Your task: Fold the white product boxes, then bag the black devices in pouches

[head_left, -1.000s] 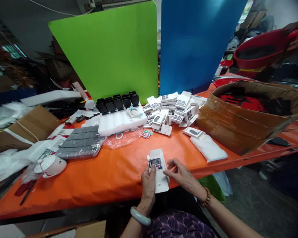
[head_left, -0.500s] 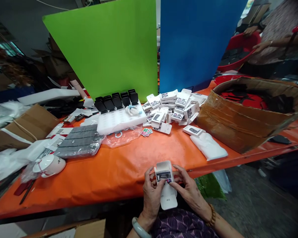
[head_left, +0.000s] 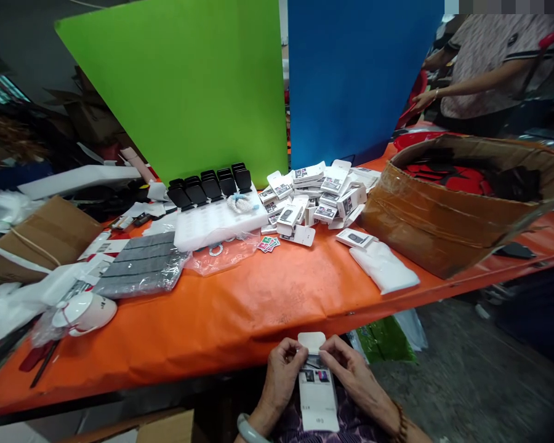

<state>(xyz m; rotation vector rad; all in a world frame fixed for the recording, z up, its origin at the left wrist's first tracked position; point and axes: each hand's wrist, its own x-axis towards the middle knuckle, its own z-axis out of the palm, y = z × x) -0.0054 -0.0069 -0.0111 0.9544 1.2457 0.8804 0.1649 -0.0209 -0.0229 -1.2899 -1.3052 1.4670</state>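
A small white printed box [head_left: 318,394] rests at my lap, just below the table's front edge, with its far end flap raised. My left hand [head_left: 282,369] pinches the box's far left corner between thumb and fingers. On the opposite corner, my right hand [head_left: 348,366] has its thumb and fingertips closed on the edge by the flap. Pictures are printed on the box's upper face, and its near end lies toward me. What is inside the box does not show.
Beyond lie a pile of similar boxes [head_left: 314,197], a white foam tray [head_left: 221,223] bearing black pieces, and a white pouch [head_left: 385,267]. A big carton [head_left: 425,227] stands right, a grey wrapped pack [head_left: 141,264] and white cup [head_left: 85,312] left. A co-worker [head_left: 493,74] stands behind.
The box has moved down toward my lap and turned straighter. Both hands have shifted from its middle to its far corners. The co-worker's arms and red basin have moved left.
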